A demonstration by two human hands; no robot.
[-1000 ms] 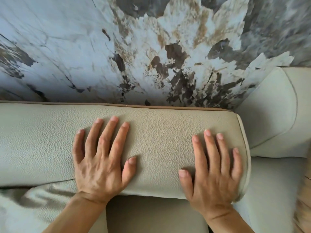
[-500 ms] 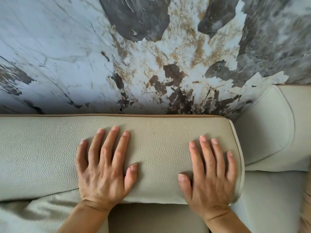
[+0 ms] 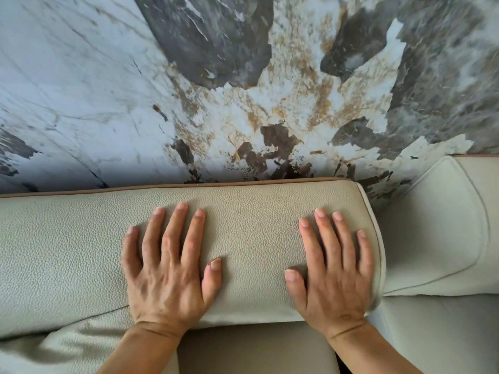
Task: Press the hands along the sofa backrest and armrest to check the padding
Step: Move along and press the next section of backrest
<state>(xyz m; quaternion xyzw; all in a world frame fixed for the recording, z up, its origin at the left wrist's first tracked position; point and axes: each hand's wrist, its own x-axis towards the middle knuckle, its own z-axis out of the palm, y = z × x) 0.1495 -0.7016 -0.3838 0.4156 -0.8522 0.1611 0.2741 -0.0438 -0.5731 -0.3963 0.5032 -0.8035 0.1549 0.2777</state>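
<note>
The sofa backrest [image 3: 251,220] is a pale beige grained-leather cushion with tan piping along its top, lying across the lower half of the head view. My left hand [image 3: 167,268] rests flat on it near the middle, fingers spread and pointing toward the wall. My right hand [image 3: 334,271] lies flat near the cushion's right end, fingers apart, little finger close to the piped edge. Both palms touch the leather and hold nothing. Another beige cushion section [image 3: 442,228] stands to the right.
A marble-patterned wall [image 3: 216,90] in white, grey and brown rises right behind the backrest. The seat cushion [image 3: 256,346] shows below my wrists, with wrinkled leather [image 3: 54,346] at lower left and more seat surface [image 3: 445,327] at lower right.
The view has tilted up, so the backrest and both hands sit lower in the frame. Both hands stay flat on the cushion in much the same places.
</note>
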